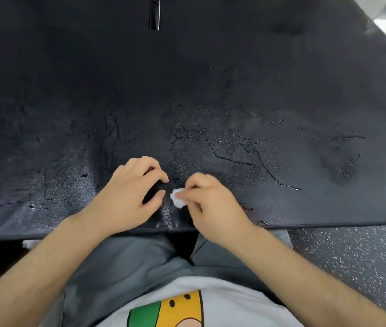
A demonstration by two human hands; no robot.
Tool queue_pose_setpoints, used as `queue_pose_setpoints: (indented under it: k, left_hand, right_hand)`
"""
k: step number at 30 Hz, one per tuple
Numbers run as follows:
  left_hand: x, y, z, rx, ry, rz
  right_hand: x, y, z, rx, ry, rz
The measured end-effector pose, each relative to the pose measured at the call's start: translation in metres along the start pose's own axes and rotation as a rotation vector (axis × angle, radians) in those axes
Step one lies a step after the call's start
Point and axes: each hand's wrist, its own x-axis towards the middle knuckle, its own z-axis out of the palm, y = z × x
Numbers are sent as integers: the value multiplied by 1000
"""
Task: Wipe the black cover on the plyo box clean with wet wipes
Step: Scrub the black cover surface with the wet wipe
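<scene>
Black cover (187, 90) spans the view, wet near six o'clock. There the right hand (211, 204) pinches a balled wipe (177, 197), and the left hand (130, 192) pinches a fold of cover. Likely spot-scrubbing; next, firm short rubs on that crease.

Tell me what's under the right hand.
The right hand pinches a white wipe on the cover. The hand hides the rest of the wipe and the cover beneath.

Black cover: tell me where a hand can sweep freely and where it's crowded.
Free: the black cover left of the left hand, right of the right hand, and beyond both up to the strap at the far edge. Crowded: only the near middle, where the hands and wet wipe meet.
</scene>
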Motion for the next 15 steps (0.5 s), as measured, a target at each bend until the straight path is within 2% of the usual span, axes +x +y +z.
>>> queue_pose_setpoints:
  k: [2,5,6,8,10,12,15]
  left_hand:
    - [4,-3,2,11,3,-24]
    - [9,-10,4,42,-8,-51]
    - [11,-12,5,45,-30,-62]
    - [16,-12,6,47,-68,-82]
    - [21,-9,7,75,-71,-92]
    - [24,-7,5,110,-70,-103]
    - [27,-9,0,150,-77,-105]
  right_hand:
    - [10,13,-9,9,3,-6]
    - [32,49,-21,-48,240,181]
    - [36,51,-20,-64,271,225]
    - [35,28,-6,-98,248,178]
    - [24,-1,5,-32,122,34]
    - [26,1,3,2,35,-21]
    - [52,41,-10,-65,163,108]
